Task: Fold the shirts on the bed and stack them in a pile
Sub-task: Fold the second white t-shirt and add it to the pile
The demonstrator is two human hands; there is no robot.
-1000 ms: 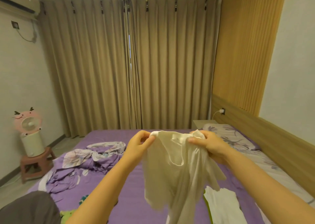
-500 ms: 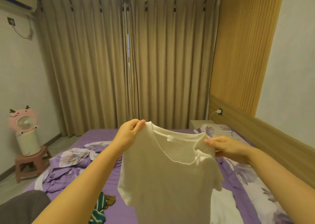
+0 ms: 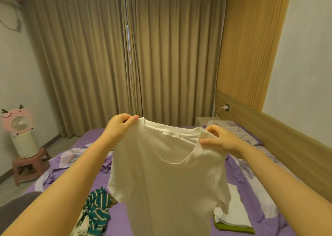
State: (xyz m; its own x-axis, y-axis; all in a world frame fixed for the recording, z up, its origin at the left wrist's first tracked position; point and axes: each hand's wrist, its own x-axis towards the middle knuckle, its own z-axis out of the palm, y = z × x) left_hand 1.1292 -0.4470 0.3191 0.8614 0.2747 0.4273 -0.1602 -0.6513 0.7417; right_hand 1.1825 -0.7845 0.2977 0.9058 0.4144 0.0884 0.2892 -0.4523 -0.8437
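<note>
From my remote seat I see the left hand (image 3: 120,126) raised in front of the camera, thumb and forefinger pinching the white shirt (image 3: 167,178) at its left shoulder, right beside the collar. The right hand (image 3: 220,139) pinches the opposite shoulder seam a little lower, its other fingers loosely curled behind the cloth. Both arms reach well forward, so the shirt hangs in the air between the 2 hands, clear of the mattress as far as I can tell, though its hem runs out of view at the bottom edge. The neckline faces me and sags open, a small white label showing inside the back of the collar, and 1 short sleeve droops on the left side.

Below and to the right, partly hidden by the hanging cloth, lies the pile (image 3: 231,217): a folded white piece on top of a green one, resting on the purple bed (image 3: 118,219). To the lower left sits a crumpled teal striped garment (image 3: 97,208), not yet folded.

I judge the step in hand to be the shake-out and squaring of this shirt before its fold. The next move, as I read it, calls for levelling the 2 shoulders, lowering the shirt flat onto the bare purple sheet between the striped garment and the pile, then turning sleeves and sides inward without dragging the pile askew.
</note>
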